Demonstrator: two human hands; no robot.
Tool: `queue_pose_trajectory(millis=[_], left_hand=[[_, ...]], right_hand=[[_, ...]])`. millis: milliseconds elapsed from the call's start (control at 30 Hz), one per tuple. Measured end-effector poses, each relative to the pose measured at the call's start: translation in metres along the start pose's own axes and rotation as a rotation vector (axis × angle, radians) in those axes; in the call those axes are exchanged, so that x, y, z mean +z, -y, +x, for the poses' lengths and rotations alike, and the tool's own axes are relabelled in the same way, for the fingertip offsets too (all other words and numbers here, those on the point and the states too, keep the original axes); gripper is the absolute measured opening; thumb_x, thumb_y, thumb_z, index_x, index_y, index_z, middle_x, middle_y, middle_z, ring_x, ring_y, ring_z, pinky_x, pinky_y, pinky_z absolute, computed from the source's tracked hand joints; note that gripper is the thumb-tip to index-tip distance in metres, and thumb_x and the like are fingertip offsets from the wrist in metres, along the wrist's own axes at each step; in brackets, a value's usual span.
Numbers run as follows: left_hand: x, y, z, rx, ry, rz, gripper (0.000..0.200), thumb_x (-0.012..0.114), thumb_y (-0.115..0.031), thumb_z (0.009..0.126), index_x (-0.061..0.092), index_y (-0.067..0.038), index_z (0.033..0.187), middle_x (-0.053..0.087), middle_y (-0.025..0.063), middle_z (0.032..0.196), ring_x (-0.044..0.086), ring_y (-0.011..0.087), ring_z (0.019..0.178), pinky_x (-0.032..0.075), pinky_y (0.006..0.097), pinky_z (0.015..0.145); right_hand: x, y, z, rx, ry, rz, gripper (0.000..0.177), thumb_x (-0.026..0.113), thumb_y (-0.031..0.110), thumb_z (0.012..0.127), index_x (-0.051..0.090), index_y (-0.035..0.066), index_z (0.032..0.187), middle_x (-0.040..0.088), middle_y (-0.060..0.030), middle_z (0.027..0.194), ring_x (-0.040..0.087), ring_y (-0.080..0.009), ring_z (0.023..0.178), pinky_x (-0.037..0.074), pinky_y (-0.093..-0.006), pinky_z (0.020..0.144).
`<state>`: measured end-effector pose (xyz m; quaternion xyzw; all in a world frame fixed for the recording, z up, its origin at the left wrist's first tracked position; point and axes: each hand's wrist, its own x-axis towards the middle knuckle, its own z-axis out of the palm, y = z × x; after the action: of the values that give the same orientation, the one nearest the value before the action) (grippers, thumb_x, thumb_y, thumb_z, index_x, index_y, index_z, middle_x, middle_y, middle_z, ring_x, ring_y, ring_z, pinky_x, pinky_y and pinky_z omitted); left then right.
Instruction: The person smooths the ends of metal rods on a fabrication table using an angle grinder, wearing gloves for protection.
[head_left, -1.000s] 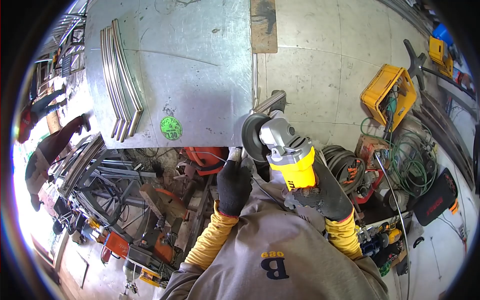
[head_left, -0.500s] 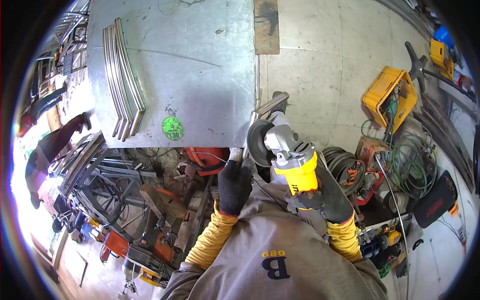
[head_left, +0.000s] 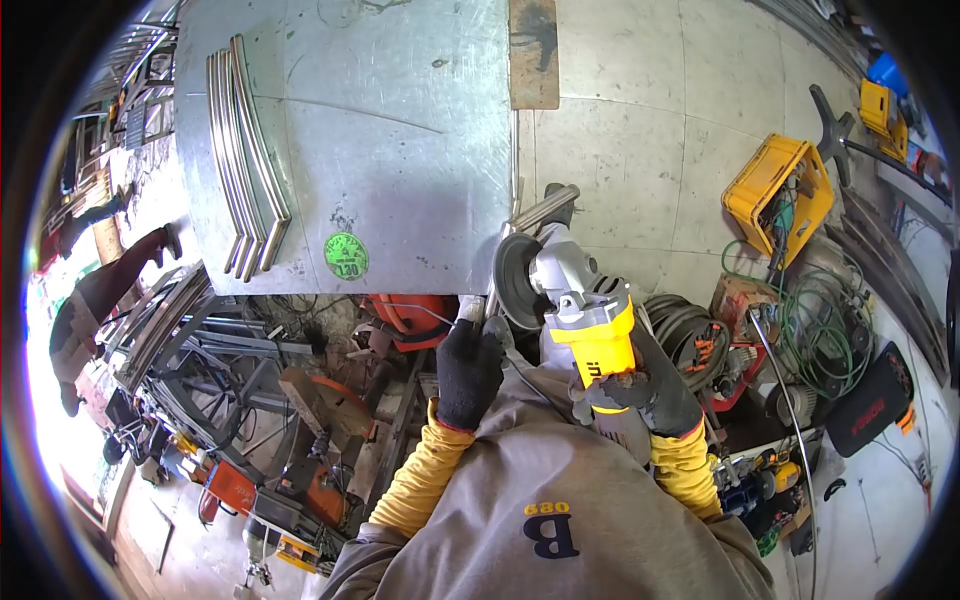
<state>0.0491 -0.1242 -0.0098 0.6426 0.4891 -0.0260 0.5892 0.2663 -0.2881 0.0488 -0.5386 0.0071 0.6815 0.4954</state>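
My right hand point(head_left: 668, 392), in a dark glove, is wrapped round the body of a yellow and grey angle grinder point(head_left: 594, 340). The grinder's dark disc point(head_left: 517, 281) stands on edge against a metal tube point(head_left: 503, 236) at the table's front right corner. My left hand point(head_left: 470, 373), in a black glove, has its fingers closed on the near end of the tube, just left of the disc. Several bent metal tubes point(head_left: 232, 160) lie on the left part of the metal table point(head_left: 380, 190), which bears a green round sticker point(head_left: 346, 256).
A yellow crate point(head_left: 738, 196), coiled hoses point(head_left: 822, 330) and a black case point(head_left: 870, 400) lie to the right. Metal frames and an orange machine point(head_left: 330, 490) stand at lower left. Another person point(head_left: 95, 300) is at the far left.
The grinder and my right hand have shifted very slightly, with the disc still at the tube. My left hand has hardly moved. The person at the far left has moved a little.
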Motion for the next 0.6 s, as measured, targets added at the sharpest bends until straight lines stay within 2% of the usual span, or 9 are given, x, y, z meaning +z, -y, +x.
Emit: queue_pose_trajectory(millis=[33, 167, 233, 300, 433, 500, 600], left_hand=[[0.000, 0.001, 0.000, 0.000, 0.000, 0.000, 0.041, 0.052, -0.004, 0.105, 0.063, 0.001, 0.143, 0.072, 0.0021, 0.093, 0.062, 0.0062, 0.072, 0.053, 0.0257, 0.064], [0.001, 0.009, -0.002, -0.032, -0.013, 0.014, 0.035, 0.056, -0.006, 0.105, 0.065, 0.002, 0.139, 0.073, 0.0031, 0.095, 0.061, 0.0067, 0.074, 0.052, 0.0264, 0.066], [0.003, 0.005, -0.001, -0.019, -0.024, 0.061, 0.034, 0.057, -0.007, 0.106, 0.066, 0.002, 0.137, 0.073, 0.0034, 0.095, 0.061, 0.0072, 0.074, 0.052, 0.0268, 0.067], [0.009, -0.004, -0.001, 0.025, -0.151, -0.026, 0.020, 0.065, -0.011, 0.100, 0.068, 0.001, 0.115, 0.064, 0.0230, 0.080, 0.061, 0.0406, 0.067, 0.051, 0.0427, 0.064], [0.009, 0.001, -0.001, 0.105, -0.185, 0.159, 0.022, 0.065, -0.009, 0.096, 0.070, 0.001, 0.116, 0.066, 0.0244, 0.084, 0.064, 0.0449, 0.072, 0.052, 0.0448, 0.065], [0.010, -0.003, 0.002, 0.226, -0.236, 0.222, 0.027, 0.066, -0.008, 0.094, 0.071, 0.000, 0.120, 0.069, 0.0256, 0.087, 0.067, 0.0471, 0.077, 0.054, 0.0455, 0.066], [0.010, 0.004, 0.001, 0.190, -0.235, 0.204, 0.031, 0.067, -0.008, 0.093, 0.071, -0.001, 0.123, 0.070, 0.0254, 0.089, 0.069, 0.0461, 0.080, 0.055, 0.0453, 0.068]], right_hand=[[0.000, 0.000, 0.001, -0.056, -0.008, -0.022, 0.074, 0.085, 0.019, 0.092, 0.049, 0.001, 0.154, 0.072, -0.0133, 0.126, 0.076, -0.0248, 0.104, 0.062, -0.0395, 0.092], [0.004, 0.008, -0.010, -0.006, -0.068, 0.095, 0.068, 0.084, 0.018, 0.093, 0.053, 0.001, 0.151, 0.074, -0.0131, 0.121, 0.076, -0.0240, 0.102, 0.062, -0.0377, 0.090], [0.001, 0.010, -0.014, -0.001, -0.029, -0.105, 0.066, 0.084, 0.018, 0.093, 0.054, 0.002, 0.150, 0.075, -0.0126, 0.117, 0.076, -0.0226, 0.101, 0.062, -0.0364, 0.088], [-0.001, 0.006, -0.016, 0.011, -0.030, -0.101, 0.065, 0.084, 0.017, 0.093, 0.055, 0.002, 0.149, 0.076, -0.0127, 0.116, 0.076, -0.0221, 0.100, 0.062, -0.0359, 0.087], [0.003, 0.006, -0.010, -0.006, -0.004, -0.073, 0.060, 0.084, 0.016, 0.093, 0.058, 0.001, 0.145, 0.076, -0.0124, 0.115, 0.076, -0.0210, 0.099, 0.062, -0.0350, 0.085], [0.009, 0.008, -0.006, -0.028, -0.026, -0.054, 0.059, 0.084, 0.015, 0.092, 0.059, 0.001, 0.144, 0.077, -0.0121, 0.114, 0.076, -0.0208, 0.099, 0.062, -0.0347, 0.085], [0.009, 0.018, -0.003, -0.025, -0.041, -0.075, 0.059, 0.084, 0.012, 0.091, 0.060, 0.001, 0.144, 0.077, -0.0117, 0.112, 0.076, -0.0208, 0.098, 0.062, -0.0350, 0.086]])
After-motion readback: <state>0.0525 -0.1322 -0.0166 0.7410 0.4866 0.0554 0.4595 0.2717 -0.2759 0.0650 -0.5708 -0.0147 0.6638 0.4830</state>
